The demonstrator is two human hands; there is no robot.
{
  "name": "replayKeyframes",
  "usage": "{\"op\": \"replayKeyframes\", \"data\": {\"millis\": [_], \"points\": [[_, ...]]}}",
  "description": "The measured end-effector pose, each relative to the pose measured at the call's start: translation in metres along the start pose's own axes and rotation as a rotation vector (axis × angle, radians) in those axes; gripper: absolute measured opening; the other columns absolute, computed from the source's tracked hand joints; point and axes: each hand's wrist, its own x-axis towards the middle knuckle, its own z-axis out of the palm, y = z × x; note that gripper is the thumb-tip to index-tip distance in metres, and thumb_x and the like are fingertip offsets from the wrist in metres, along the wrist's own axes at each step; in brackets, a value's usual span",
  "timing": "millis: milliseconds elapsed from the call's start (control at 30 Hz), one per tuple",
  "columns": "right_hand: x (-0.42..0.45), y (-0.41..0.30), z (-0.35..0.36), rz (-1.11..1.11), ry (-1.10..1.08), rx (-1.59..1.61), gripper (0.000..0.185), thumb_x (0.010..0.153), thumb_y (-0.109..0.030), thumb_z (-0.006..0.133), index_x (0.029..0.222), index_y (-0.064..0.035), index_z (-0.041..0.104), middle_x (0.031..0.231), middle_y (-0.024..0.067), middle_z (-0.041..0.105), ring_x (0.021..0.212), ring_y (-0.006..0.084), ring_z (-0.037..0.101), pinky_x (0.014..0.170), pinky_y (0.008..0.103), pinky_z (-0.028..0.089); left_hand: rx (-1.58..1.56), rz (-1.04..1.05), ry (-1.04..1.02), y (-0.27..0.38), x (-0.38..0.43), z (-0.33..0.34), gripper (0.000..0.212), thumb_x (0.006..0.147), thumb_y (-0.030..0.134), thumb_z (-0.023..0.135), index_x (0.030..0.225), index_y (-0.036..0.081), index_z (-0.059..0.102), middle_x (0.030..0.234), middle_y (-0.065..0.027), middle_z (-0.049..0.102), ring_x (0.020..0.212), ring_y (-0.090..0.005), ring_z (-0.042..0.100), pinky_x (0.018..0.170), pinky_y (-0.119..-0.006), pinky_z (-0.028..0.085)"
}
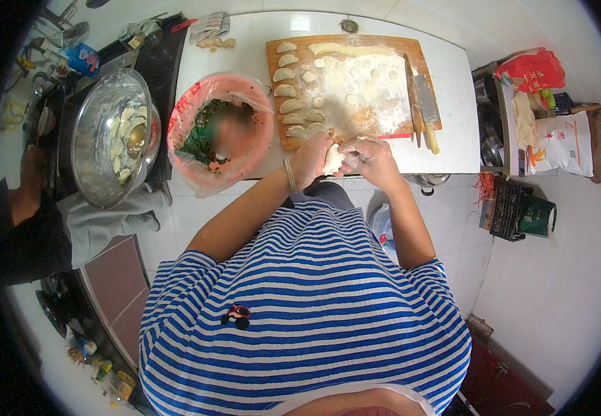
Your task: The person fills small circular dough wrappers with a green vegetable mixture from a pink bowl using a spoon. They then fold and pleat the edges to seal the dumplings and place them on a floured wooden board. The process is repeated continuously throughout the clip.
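Just beyond the table's near edge, a dumpling [333,160] rests in the fingers of my left hand [312,158]. My right hand [372,157], dusted with flour, grips the dumpling's edge from the other side. Past my hands lies a floured wooden board [274,57]. Several folded dumplings [291,106] line its left side. Round dough pieces [337,78] sit in the flour, with a long dough roll [349,49] at the back. A rolling pin [412,101] and a cleaver [427,101] lie along the board's right side.
Left of the board stands a pink, plastic-lined basin [178,112] of green filling, partly blurred. A large metal bowl [84,151] holding dumplings is further left, near another person's legs [108,218]. Ginger [217,43] and a striped cloth [210,26] lie behind. Bags [560,140] crowd a shelf at right.
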Motion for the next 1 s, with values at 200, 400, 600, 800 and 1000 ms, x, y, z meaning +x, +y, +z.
{"op": "replayKeyframes", "data": {"millis": [200,400,600,800,1000], "points": [[0.002,0.01,-0.005,-0.026,0.011,0.083,0.019,0.074,-0.002,0.066,0.092,-0.0053,0.067,0.083,0.0096,0.066,0.076,0.0243,0.064,0.068,0.0308,0.049,0.007,-0.096,-0.076,0.011,-0.002,-0.001,0.074,0.088,0.062,0.026,0.127,0.0,0.041,0.106,-0.0192,0.059,0.082,-0.0238,0.063,0.066,-0.029,0.052],[0.001,0.019,-0.006,-0.108,-0.033,0.112,0.022,0.072,0.002,0.064,0.092,-0.0051,0.067,0.084,0.0094,0.067,0.077,0.0235,0.064,0.07,0.0301,0.05,-0.053,-0.113,-0.134,0.023,-0.008,0.011,0.074,0.089,0.057,0.017,0.127,-0.002,0.04,0.095,-0.0197,0.061,0.073,-0.0255,0.063,0.053,-0.03,0.048],[0.001,0.014,-0.005,-0.044,-0.074,0.17,0.024,0.071,0.001,0.066,0.094,-0.0045,0.066,0.084,0.0088,0.066,0.077,0.0223,0.064,0.071,0.0294,0.05,-0.021,-0.16,-0.222,0.003,0.006,-0.007,0.081,0.085,0.067,0.02,0.127,0.001,0.041,0.106,-0.0182,0.06,0.078,-0.0222,0.064,0.055,-0.026,0.051],[0.003,0.017,-0.004,-0.032,-0.118,0.12,0.019,0.072,-0.001,0.066,0.09,-0.0052,0.067,0.085,0.0089,0.066,0.079,0.024,0.063,0.071,0.0315,0.049,0.084,-0.305,-0.126,0.002,0.013,-0.01,0.082,0.086,0.066,0.014,0.122,-0.001,0.045,0.095,-0.0168,0.063,0.072,-0.023,0.065,0.049,-0.026,0.051],[0.002,0.022,0.003,-0.044,-0.106,0.044,0.015,0.075,-0.005,0.066,0.09,-0.0054,0.068,0.086,0.0098,0.066,0.078,0.0256,0.062,0.07,0.0329,0.049,0.095,-0.336,-0.021,-0.004,0.016,-0.01,0.081,0.086,0.064,0.012,0.116,-0.002,0.048,0.085,-0.0137,0.063,0.065,-0.0227,0.064,0.045,-0.026,0.049]]}}
